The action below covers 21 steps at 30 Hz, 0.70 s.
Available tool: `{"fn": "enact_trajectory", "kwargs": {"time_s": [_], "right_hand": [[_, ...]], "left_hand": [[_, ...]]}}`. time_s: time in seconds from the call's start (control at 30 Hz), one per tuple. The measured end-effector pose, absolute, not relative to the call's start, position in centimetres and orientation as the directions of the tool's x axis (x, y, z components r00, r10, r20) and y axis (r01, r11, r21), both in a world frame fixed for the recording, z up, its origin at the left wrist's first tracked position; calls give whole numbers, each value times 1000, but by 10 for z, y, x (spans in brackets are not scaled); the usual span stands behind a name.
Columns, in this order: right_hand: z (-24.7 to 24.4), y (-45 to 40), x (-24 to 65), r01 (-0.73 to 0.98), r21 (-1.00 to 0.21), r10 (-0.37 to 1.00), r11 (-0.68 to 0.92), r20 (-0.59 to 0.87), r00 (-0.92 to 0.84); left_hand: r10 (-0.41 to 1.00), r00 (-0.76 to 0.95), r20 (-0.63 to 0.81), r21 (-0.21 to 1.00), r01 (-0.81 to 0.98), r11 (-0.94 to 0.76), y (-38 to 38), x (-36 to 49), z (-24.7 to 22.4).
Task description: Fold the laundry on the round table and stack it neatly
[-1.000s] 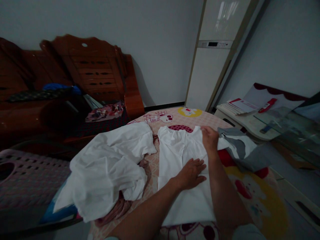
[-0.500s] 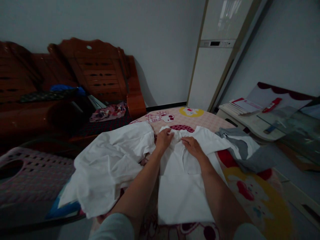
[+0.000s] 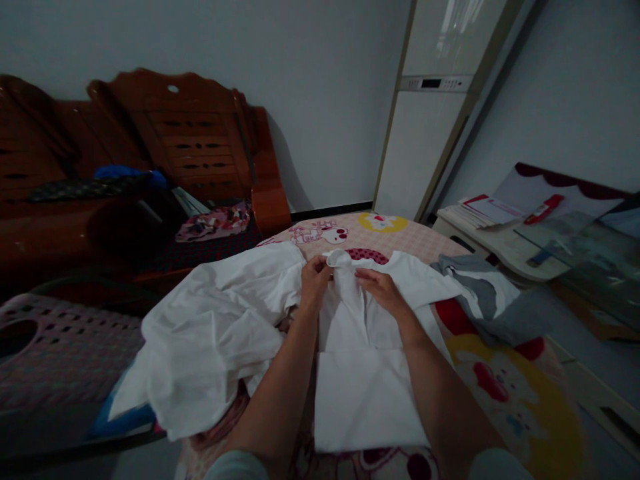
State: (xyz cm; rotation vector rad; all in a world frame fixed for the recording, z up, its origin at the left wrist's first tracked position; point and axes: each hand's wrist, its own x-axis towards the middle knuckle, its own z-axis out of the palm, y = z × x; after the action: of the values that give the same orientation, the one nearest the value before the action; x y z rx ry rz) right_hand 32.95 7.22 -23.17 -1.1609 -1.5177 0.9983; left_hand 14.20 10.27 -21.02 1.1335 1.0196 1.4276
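Note:
A white shirt lies partly folded on the round table, its collar at the far end and one sleeve spread to the right. My left hand is closed, fingers and thumb pinching the shirt beside the left of the collar. On the other side of the collar, my right hand rests on the shirt with its fingers stretched out toward the left; the thumb is mostly hidden. Close to my left forearm is a heap of white cloth. A grey and white garment lies crumpled beyond the right sleeve.
A pink patterned cloth covers the table. Wooden chairs stand at the back left, and a pink woven basket is at the near left. A tall white cabinet-like unit and a side table with papers are to the right.
My left hand has shifted a little left, and the collar now stands up more visibly between the hands. My right hand has moved slightly left and its fingers look straighter.

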Motion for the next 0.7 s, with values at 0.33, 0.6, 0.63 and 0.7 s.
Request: {"fn": "enact_trajectory", "kwargs": {"time_s": [0.33, 0.6, 0.63, 0.7], "right_hand": [[-217, 62, 318, -62, -998, 994, -19, -12, -111], [-215, 61, 334, 43, -980, 980, -193, -195, -32], [-215, 60, 337, 88, -972, 976, -217, -219, -8], [-212, 56, 346, 182, -947, 964, -264, -267, 5]], "left_hand": [[952, 214, 218, 960, -221, -170, 96, 149, -192], [976, -29, 215, 966, 151, -208, 116, 131, -226], [973, -33, 230, 947, 238, -216, 116, 131, -228], [961, -44, 274, 891, 388, -237, 115, 130, -229]]}}
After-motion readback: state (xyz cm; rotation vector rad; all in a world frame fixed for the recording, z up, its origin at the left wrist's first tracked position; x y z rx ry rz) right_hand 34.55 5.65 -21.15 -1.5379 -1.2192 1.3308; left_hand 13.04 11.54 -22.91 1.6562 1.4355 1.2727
